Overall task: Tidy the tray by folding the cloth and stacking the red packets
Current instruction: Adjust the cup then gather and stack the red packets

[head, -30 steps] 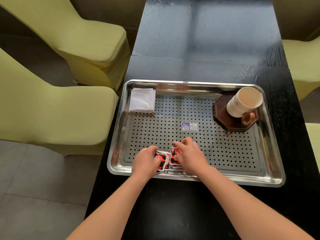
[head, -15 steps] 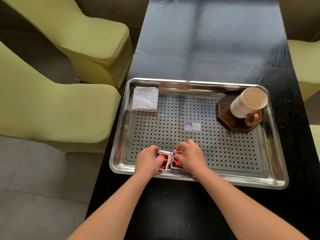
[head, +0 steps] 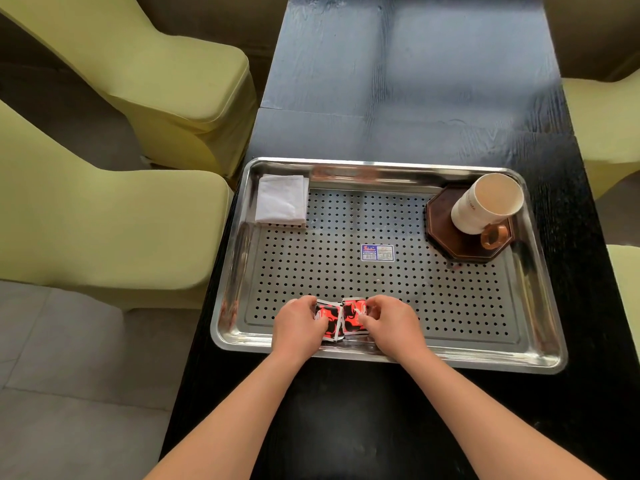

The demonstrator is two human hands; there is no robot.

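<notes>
both arms are reaching in over the tray's (head: 388, 358) near edge, left hand (head: 298, 327) and right hand (head: 393, 325) curling around and gripping the red packets (head: 341, 318).

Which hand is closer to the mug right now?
Right. The right hand holds the packets at the tray's near edge, below and left of the mug; the left hand is farther left.

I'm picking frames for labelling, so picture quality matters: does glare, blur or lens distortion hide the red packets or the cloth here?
Head view: soft glare washes the far tabletop and streaks the rim of the tray; wide-angle distortion bows the tray's edges; red packets and cloth look sharp, the packets hidden only where the left hand and right hand hold them.
</notes>
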